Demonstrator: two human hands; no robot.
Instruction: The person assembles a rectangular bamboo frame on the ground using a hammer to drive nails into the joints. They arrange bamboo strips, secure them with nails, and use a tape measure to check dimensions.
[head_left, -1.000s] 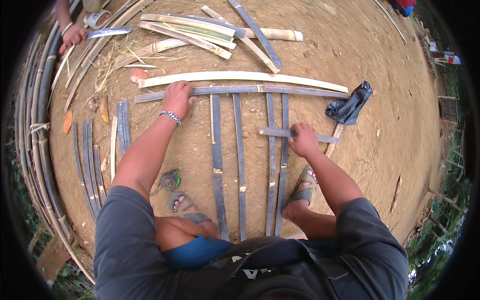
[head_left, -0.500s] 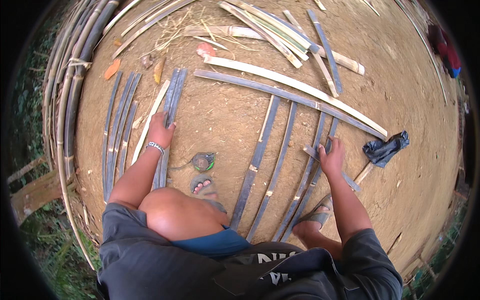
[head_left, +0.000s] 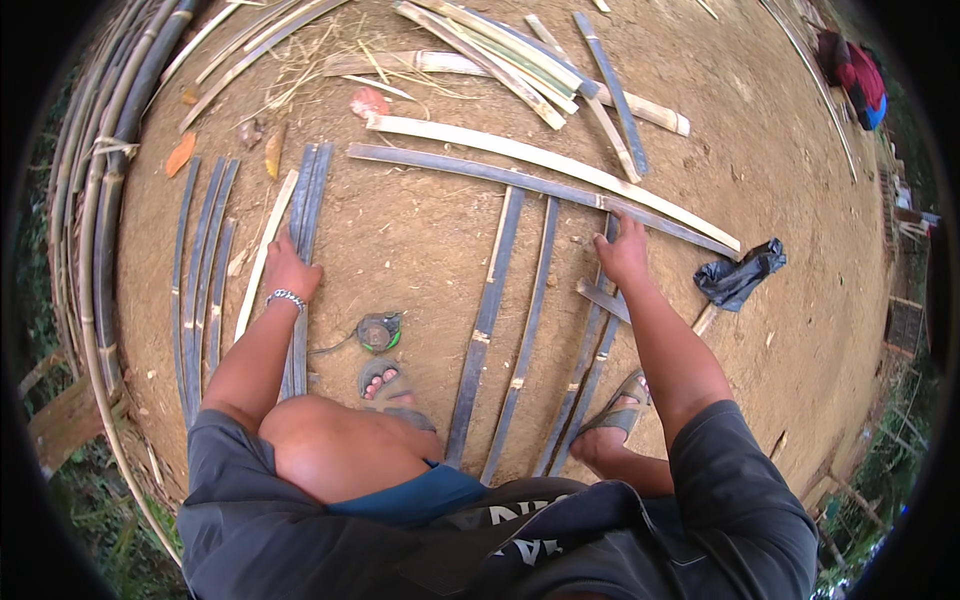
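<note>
My left hand (head_left: 290, 270) is closed around a pair of dark bamboo strips (head_left: 305, 195) lying on the dirt at the left. My right hand (head_left: 625, 250) lies flat, fingers apart, on the upper end of a dark bamboo slat (head_left: 590, 350), where it meets a long dark cross slat (head_left: 500, 175). Two more dark slats (head_left: 488, 300) (head_left: 528, 320) lie parallel between my hands. A short slat piece (head_left: 603, 298) lies loose under my right wrist.
A pale split bamboo (head_left: 560, 165) lies beyond the cross slat, and a bamboo pile (head_left: 520, 55) lies farther back. Several thin strips (head_left: 200, 260) and long poles (head_left: 100, 220) lie at the left. A black bag (head_left: 740, 275) sits right. A round green-and-black object (head_left: 378, 332) is near my sandalled foot (head_left: 380, 378).
My left hand left the cross slat and moved left onto the pair of dark strips. My right hand let go of the short piece and moved up to the slat's end.
</note>
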